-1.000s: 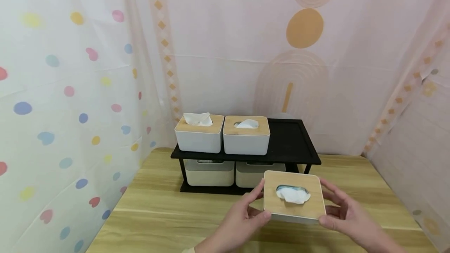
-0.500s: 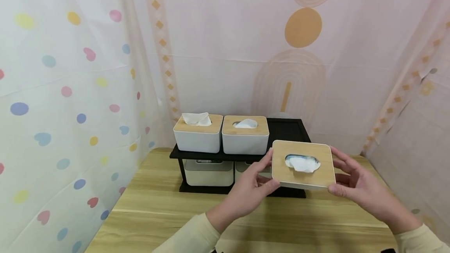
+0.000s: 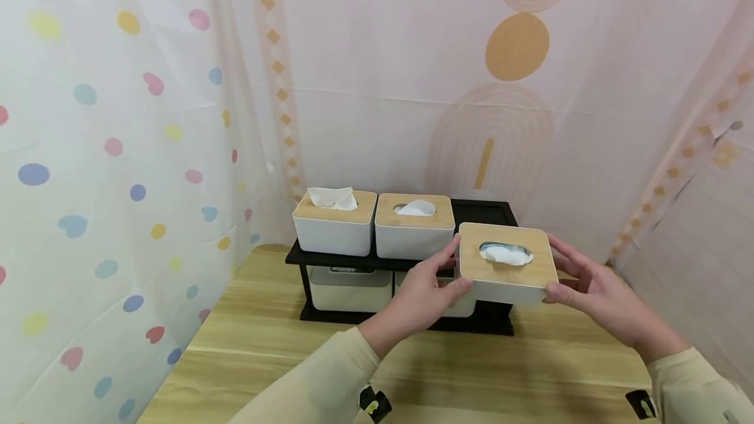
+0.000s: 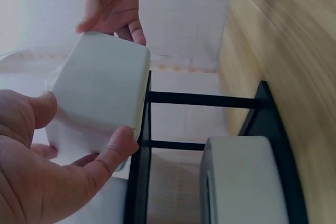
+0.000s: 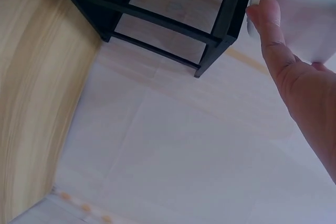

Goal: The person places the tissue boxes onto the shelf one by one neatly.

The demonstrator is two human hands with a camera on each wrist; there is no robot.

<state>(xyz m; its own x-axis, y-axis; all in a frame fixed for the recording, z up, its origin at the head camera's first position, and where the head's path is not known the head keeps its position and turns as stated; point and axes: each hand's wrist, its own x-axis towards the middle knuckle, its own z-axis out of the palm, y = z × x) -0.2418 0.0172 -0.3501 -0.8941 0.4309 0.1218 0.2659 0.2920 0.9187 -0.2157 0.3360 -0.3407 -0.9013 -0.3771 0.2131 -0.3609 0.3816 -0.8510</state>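
Between my two hands I hold a white tissue box [image 3: 512,273] with a bamboo lid and a tissue in its oval slot. My left hand [image 3: 425,293] grips its left end and my right hand [image 3: 592,290] its right end, thumbs at the front. The box is raised in front of the right part of a black two-tier rack [image 3: 483,211]. Two like tissue boxes, the left one [image 3: 334,231] and the middle one [image 3: 414,234], stand side by side on the top tier. In the left wrist view the held box [image 4: 102,85] shows its pale underside.
On the lower tier sit two boxes with grey tops, one on the left [image 3: 351,290] and one partly hidden by my left hand [image 3: 462,306]. The rack stands on a wood-grain table [image 3: 283,371]. Patterned curtains [image 3: 377,70] hang behind and at both sides.
Both hands have lifted the tissue box from low in front of the rack up to the height of its top tier, slightly to the right. The other boxes have stayed in place.
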